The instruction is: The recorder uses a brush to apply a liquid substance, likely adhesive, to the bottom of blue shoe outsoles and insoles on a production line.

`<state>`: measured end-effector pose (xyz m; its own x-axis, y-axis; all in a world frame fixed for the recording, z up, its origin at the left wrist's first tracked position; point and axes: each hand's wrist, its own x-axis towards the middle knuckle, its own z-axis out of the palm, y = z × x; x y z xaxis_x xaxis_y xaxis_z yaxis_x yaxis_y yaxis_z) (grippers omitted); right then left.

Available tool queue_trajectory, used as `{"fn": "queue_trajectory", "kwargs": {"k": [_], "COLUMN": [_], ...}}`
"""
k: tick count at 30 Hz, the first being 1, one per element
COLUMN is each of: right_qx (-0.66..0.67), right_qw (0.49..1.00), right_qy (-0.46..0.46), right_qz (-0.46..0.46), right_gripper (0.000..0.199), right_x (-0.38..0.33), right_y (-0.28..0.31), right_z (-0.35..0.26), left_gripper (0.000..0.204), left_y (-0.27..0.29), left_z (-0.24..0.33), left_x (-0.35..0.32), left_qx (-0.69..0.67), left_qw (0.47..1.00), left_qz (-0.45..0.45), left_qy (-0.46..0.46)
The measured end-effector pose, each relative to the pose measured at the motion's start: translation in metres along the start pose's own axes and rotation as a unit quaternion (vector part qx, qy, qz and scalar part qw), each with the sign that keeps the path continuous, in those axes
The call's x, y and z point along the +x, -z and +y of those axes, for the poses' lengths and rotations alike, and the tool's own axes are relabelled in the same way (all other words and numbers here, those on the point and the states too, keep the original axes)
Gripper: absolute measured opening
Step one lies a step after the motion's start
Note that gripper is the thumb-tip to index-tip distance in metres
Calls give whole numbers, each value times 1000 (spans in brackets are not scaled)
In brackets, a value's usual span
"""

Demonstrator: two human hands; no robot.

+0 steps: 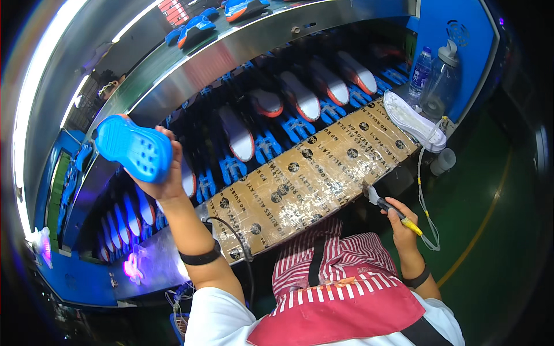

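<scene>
Raised at the left, my left hand [164, 173] is closed round the rear side of a blue shoe upper [135, 147] with rows of holes and an orange edge. My right hand [402, 222] grips a brush [384, 205] by its black handle, near the yellow end, from which a thin clear tube [426, 216] runs up. Its flat head points at the front edge of a work board [300, 179] covered in brown printed tape, just off that edge. The upper is apart from the brush, well above the rack.
Behind the board, a rack carries white soles [239, 141] with orange rims among blue holders [267, 147]. More blue uppers [197, 26] lie on the belt above. A white sole [412, 118], water bottle [420, 72] and clear jug [443, 78] stand at the right. A black cable [245, 248] hangs nearby.
</scene>
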<state>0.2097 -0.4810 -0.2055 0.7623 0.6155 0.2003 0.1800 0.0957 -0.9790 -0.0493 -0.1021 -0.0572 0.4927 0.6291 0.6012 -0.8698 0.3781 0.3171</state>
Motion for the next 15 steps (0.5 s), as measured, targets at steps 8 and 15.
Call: {"fn": "queue_trajectory", "kwargs": {"k": [8, 15], "right_qx": [61, 150], "right_qw": [997, 982], "right_qy": [-34, -110], "right_qz": [29, -16], "right_gripper": [29, 24], "right_x": [-4, -3], "right_y": [-18, -62], "right_z": [2, 25], "left_gripper": [79, 70], "left_y": [-13, -4], "left_z": [-125, -178], "left_x": [-123, -189], "left_qx": [204, 238], "left_qw": [961, 929], "left_qz": [124, 207], "left_qy": [142, 196]}}
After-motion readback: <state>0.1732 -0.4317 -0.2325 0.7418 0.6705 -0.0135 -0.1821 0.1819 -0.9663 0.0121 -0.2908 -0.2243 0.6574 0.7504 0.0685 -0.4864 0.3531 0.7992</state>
